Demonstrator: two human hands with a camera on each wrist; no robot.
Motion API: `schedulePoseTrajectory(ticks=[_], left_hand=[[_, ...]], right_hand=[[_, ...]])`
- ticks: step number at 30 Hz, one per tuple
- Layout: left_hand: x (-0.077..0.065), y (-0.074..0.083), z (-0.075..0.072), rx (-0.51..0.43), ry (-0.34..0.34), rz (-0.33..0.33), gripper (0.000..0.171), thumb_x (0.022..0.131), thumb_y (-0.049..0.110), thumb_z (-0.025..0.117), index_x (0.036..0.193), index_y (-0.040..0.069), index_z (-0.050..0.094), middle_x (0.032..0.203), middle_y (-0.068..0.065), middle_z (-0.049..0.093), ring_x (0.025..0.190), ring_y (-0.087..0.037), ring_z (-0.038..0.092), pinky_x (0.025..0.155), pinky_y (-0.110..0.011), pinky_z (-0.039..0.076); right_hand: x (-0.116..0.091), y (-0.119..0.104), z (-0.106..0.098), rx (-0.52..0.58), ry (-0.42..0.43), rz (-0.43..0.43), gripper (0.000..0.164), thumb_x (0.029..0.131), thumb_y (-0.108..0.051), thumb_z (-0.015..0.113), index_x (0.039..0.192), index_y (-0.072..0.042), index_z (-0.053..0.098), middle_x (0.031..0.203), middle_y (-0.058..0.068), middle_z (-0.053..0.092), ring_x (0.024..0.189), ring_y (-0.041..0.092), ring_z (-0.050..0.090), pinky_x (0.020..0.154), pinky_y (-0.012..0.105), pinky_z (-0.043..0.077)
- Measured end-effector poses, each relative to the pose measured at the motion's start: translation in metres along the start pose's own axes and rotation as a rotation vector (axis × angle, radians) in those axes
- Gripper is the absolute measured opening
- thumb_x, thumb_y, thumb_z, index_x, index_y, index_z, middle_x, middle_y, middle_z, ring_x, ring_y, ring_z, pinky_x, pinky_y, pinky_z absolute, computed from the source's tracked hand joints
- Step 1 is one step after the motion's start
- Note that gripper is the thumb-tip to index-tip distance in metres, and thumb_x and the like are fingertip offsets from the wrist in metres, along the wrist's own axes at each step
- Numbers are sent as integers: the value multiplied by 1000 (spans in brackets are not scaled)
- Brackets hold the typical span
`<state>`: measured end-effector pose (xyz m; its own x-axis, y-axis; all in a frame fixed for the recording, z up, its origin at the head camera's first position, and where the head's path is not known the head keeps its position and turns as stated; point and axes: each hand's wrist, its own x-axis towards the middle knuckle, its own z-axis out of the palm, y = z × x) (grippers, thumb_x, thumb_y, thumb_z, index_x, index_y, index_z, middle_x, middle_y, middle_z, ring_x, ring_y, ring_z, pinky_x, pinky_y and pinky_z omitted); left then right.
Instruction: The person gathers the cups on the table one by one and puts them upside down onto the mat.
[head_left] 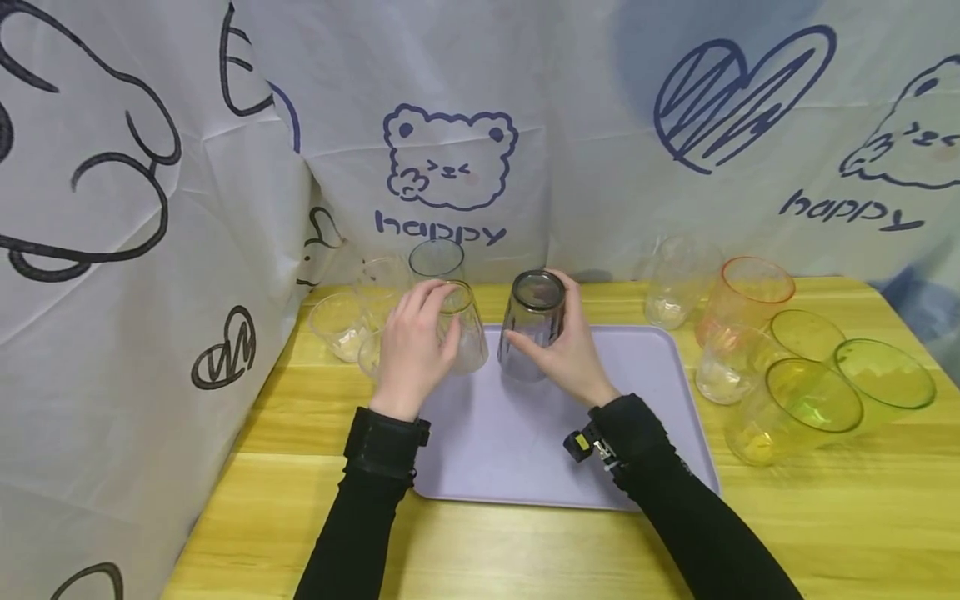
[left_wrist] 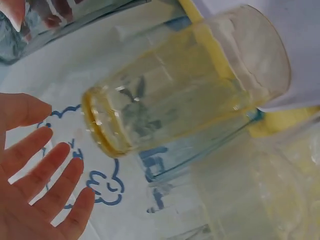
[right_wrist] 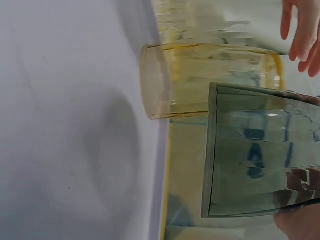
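An upside-down glass with a pale amber tint (head_left: 471, 340) stands at the back left of the lilac tray (head_left: 517, 467). My left hand (head_left: 414, 350) is beside its upturned base; in the left wrist view the fingers (left_wrist: 30, 150) are spread and apart from the amber glass (left_wrist: 175, 85). My right hand (head_left: 573, 354) grips a smoky grey glass (head_left: 525, 337), also upside down, with thumb and fingers on its sides. The right wrist view shows the grey glass's rim (right_wrist: 210, 150) raised over the tray, to the right of the amber glass (right_wrist: 200, 80).
Several clear glasses (head_left: 341, 325) and a bluish-rimmed one (head_left: 437, 260) stand upright behind and left of the tray. Right of it are clear (head_left: 671, 287), red-rimmed (head_left: 753, 287), yellow (head_left: 810, 400) and green (head_left: 885, 375) glasses. A printed cloth (head_left: 600, 183) hangs behind the wooden table (head_left: 525, 550).
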<state>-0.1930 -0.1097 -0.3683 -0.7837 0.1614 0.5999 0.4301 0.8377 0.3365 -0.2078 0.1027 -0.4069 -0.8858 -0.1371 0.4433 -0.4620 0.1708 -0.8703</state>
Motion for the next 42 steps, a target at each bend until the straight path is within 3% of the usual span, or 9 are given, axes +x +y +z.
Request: schedulePoseTrajectory(ticks=[6,18,25,31,36,42], left_hand=[[0,-9,4,37,-59,-18,35,94,12,67,128,6,66,132,-14,64,120,-33,63,103,-48,53],[-3,-14,12,57,-80,-28,27,93,10,69,120,7,71,132,-14,65,121,-34,63,104,-51,52],[-4,-15,13,73,-106,-38,27,95,13,67,121,8,71,134,-13,65,125,-33,60,107,-48,51],[-3,-15,13,62,-99,-30,25,93,11,69,118,8,72,133,-14,65,125,-33,60,109,-50,49],[-1,-16,14,59,-84,-30,23,93,11,70,115,11,74,130,-13,67,120,-33,63,105,-50,51],[1,-18,16,76,-71,-24,22,92,12,71,114,14,76,128,-11,69,117,-32,65,100,-47,54]], right_hand=[[11,12,13,-44,-37,24,91,81,-8,83,151,-10,26,148,15,47,137,33,49,120,53,36],[13,38,24,-129,-31,89,93,78,-10,85,151,-6,26,145,20,49,136,37,49,121,53,35],[16,46,27,-153,-58,79,96,78,-12,87,151,-7,25,144,20,50,135,37,51,121,53,36],[14,47,23,-161,-90,99,99,77,-15,87,152,-9,23,142,18,50,133,35,50,118,54,38],[10,49,20,-153,-115,101,94,77,-6,83,150,-5,26,136,21,53,125,38,54,112,54,45],[8,51,21,-158,-120,114,92,77,-3,81,151,-3,26,138,22,51,129,38,52,115,54,43]])
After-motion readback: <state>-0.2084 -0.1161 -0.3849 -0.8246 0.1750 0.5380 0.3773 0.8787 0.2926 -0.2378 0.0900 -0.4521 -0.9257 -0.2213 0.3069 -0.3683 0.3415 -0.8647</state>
